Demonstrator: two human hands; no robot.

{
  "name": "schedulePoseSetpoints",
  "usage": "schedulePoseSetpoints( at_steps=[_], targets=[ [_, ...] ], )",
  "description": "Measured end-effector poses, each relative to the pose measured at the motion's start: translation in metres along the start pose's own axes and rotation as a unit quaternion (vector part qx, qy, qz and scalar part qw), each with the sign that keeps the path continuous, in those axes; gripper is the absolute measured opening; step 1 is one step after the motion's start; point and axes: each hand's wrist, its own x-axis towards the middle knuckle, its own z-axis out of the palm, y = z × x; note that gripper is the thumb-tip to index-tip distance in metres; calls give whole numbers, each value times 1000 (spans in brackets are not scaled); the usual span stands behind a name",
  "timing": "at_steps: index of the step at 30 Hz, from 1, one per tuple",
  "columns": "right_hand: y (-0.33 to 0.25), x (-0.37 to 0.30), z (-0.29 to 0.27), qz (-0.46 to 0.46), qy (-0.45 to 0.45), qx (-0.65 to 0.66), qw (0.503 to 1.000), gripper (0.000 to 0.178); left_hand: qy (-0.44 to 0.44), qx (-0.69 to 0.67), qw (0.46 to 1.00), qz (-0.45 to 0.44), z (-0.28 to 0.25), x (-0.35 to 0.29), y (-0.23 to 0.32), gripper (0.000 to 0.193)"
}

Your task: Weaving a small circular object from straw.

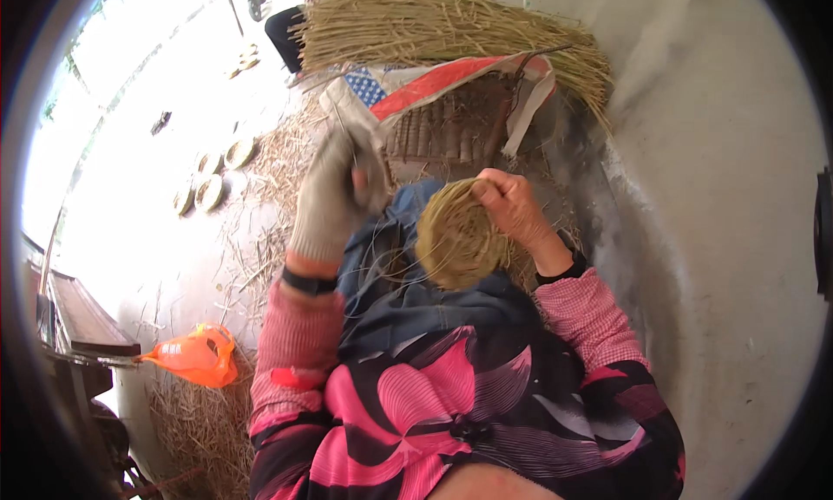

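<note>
A small round basket of coiled straw is held over my lap, tilted so that its inside shows. My bare right hand pinches its upper right rim between thumb and fingers. To the left of the basket and apart from it, my left hand, in a pale grey knitted glove, is raised and closed. A thin needle-like piece sticks up from its fingers; its lower part is hidden. Fine pale thread loops between the left hand and the basket, above my blue denim-covered lap.
A big straw bundle lies ahead, above a striped woven sack and a slatted wooden rack. Several small baskets stand on the left floor. An orange plastic bag sits near my left elbow. A wall borders my right. Another person is beyond.
</note>
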Motion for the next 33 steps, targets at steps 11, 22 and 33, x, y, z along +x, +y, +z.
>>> schedulePoseSetpoints(
  at_steps=[11,22,33],
  targets=[
    [93,-16,-143,37,135,516,845,27,342,783,482,-195,-327,-285,165,37],
    [58,-8,-204,151,227,380,884,35,489,682,378,-390,-343,-399,274,46],
    [-74,26,5,22,-155,145,977,39,-113,306,942,-74,26,-28,7,61]
  ],
)
